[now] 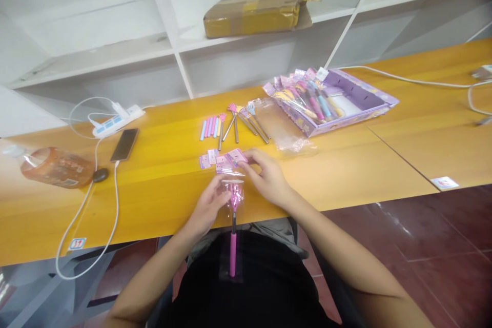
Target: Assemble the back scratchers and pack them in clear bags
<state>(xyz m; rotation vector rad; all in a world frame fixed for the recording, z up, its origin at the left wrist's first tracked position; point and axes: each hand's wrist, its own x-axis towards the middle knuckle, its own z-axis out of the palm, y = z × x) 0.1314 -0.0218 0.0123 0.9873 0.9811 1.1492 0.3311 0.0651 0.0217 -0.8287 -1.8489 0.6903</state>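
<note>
My left hand [207, 204] pinches the upper part of a clear plastic bag [239, 184]. Inside the bag is a pink back scratcher [232, 253] with a hand-shaped head and a metal shaft, its handle hanging toward my lap. My right hand [267, 177] is closed on a pink printed card [235, 157] just above the bag's mouth. More small printed cards [205, 161] lie on the table beside it. Beyond them lie several metal rods with hand-shaped heads [251, 108] and a row of pastel handles [209, 127].
A purple box [357, 95] with bagged back scratchers stands at the back right, with loose clear bags [286, 136] beside it. On the left are a drink bottle [57, 166], a phone [125, 144], a power strip [119, 120] and cables. A cardboard box [257, 13] rests on the shelf.
</note>
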